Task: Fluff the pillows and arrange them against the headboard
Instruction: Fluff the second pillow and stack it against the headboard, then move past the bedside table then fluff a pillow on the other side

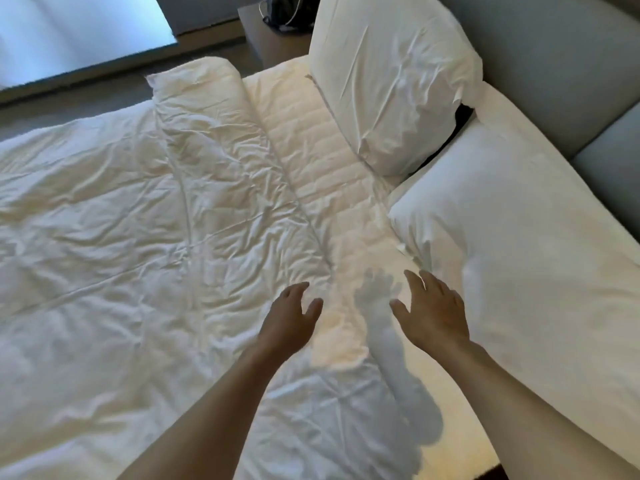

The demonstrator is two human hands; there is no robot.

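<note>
Two white pillows lie along the grey padded headboard (554, 64) on the right. The far pillow (391, 81) leans tilted and wrinkled against it. The near pillow (519, 237) lies flatter, its lower left corner just beyond my right hand (431, 311). That hand hovers open over the sheet, fingers spread, not touching the pillow. My left hand (291, 320) is open too, above the edge of the folded-back duvet (138, 237). Both hands hold nothing.
The rumpled white duvet covers the left of the bed, its top rolled back. A strip of quilted mattress cover (311, 161) shows between duvet and pillows. A dark nightstand (273, 36) with cables stands beyond the far pillow. A bright window is at top left.
</note>
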